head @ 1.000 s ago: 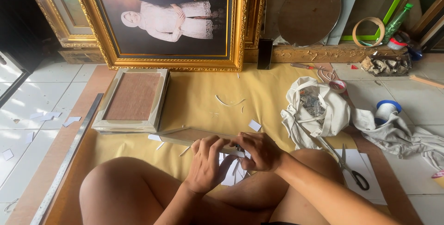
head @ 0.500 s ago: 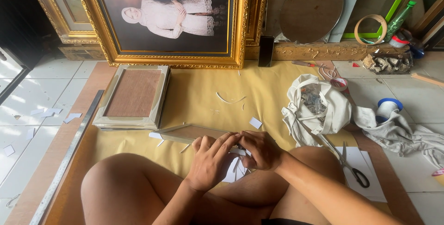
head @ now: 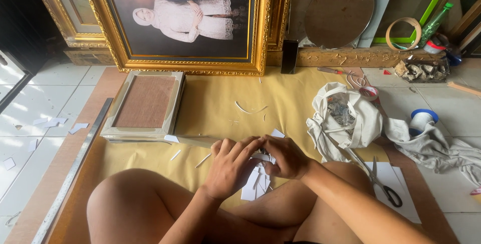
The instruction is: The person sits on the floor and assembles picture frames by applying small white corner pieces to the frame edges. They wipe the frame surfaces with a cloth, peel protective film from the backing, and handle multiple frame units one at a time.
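Where our knees meet over the yellow paper (head: 210,108) spread on the floor, we work a clutch of white paper slips (head: 256,184) with both hands. Our left hand (head: 230,166) lies over the slips, its fingers together and curled down onto them; our right hand (head: 286,156) meets it from the other side, fingers pinched on the top of the same bunch. The slips fan out below our hands, resting against our leg. More white scraps (head: 175,155) lie loose on the paper nearby. A small frame (head: 145,104) lies face down to the left, a steel ruler (head: 75,166) beside it. To the right sit a white bag (head: 345,118) and scissors (head: 383,186).
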